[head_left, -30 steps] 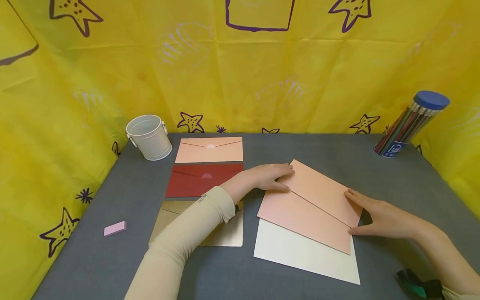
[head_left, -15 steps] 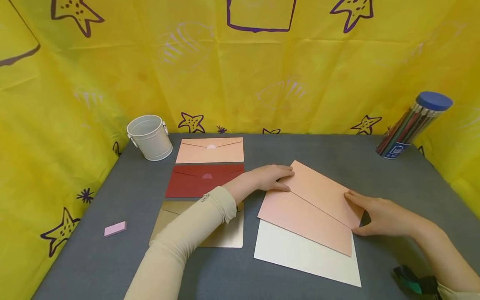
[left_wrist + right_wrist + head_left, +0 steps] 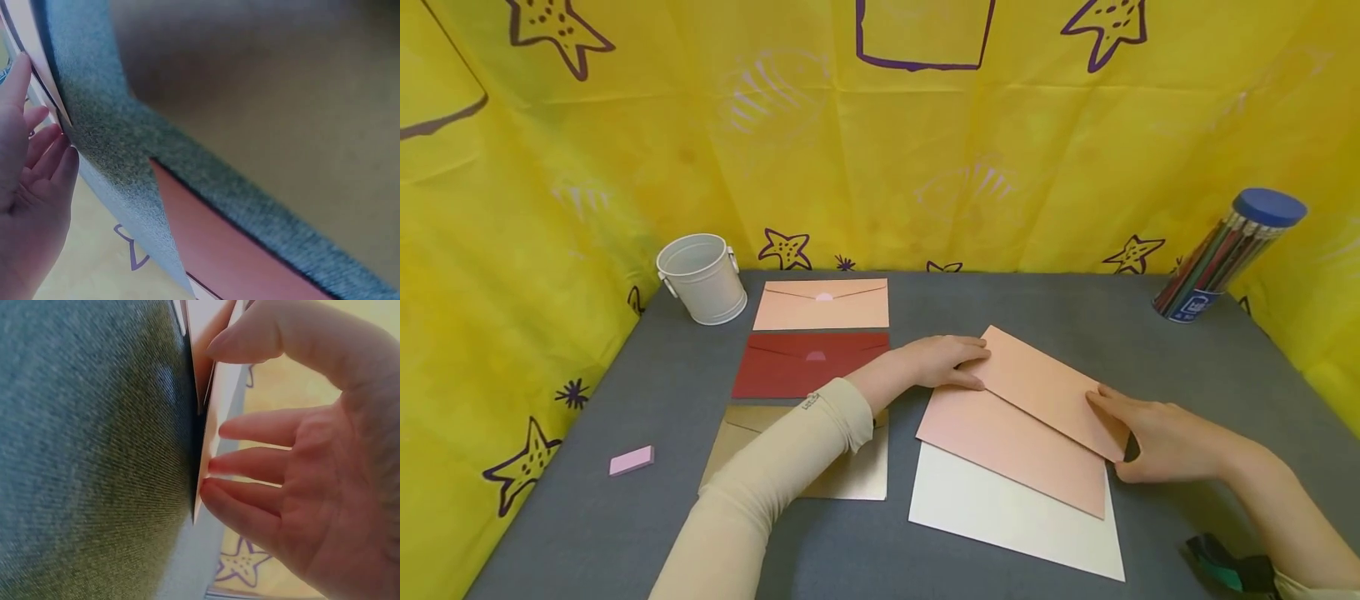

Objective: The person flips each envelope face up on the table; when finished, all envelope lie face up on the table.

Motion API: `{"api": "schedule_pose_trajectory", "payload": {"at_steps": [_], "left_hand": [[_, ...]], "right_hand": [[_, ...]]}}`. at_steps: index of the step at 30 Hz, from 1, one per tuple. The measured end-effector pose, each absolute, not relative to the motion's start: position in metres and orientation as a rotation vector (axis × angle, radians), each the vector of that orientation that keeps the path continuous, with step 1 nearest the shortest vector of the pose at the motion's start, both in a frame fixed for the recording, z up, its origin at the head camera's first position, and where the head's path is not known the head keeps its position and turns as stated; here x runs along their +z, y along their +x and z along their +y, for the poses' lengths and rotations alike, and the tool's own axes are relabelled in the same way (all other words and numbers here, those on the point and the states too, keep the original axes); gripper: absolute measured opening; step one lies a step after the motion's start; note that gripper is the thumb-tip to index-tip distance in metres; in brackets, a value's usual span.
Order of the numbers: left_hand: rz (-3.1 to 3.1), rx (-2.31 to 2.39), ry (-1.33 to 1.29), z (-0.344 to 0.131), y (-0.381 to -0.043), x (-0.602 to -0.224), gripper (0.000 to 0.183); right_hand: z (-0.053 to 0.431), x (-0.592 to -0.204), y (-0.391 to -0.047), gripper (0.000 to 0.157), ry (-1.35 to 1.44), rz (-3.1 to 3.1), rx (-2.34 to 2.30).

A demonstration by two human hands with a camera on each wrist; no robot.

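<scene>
On the grey table, slightly tilted, lies a large peach envelope [image 3: 1015, 450] with its upper panel [image 3: 1048, 387] lapping over the lower one. From under its near edge sticks out a white sheet of paper [image 3: 1018, 508]. My left hand [image 3: 936, 362] holds the panel's left end between thumb and fingers. At the other end, my right hand [image 3: 1168, 437] grips the right corner, index finger on top and thumb at the near edge. The right wrist view shows a narrow V-shaped gap between peach layers [image 3: 203, 350] near the thumb. Left fingertips are partly hidden in the left wrist view.
A small peach envelope [image 3: 822, 315], a red envelope [image 3: 775, 371] and a brown envelope [image 3: 850, 479] lie in a column under or beyond the left forearm. A white bucket [image 3: 707, 287], a pink eraser [image 3: 632, 461] and a leaning tube of pencils [image 3: 1213, 262] stand or lie around.
The right thumb has slid slightly toward the near right, and the peach panel's near edge has lifted a little there. My left hand keeps its place. The view has tipped up slightly.
</scene>
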State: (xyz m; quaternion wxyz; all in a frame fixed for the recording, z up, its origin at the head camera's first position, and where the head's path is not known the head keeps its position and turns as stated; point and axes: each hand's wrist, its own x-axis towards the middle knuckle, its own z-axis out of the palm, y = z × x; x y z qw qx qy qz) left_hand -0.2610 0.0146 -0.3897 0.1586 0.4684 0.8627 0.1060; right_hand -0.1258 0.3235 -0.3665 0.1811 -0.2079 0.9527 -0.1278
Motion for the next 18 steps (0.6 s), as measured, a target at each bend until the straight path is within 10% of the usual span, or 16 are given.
{"api": "schedule_pose_trajectory", "payload": {"at_steps": [18], "left_hand": [[2.440,0.269,1.530,0.007,-0.261,-0.387,0.047]], "right_hand": [[0.338,-0.367,-0.126,0.089,-0.719,2.751,-0.394]]}}
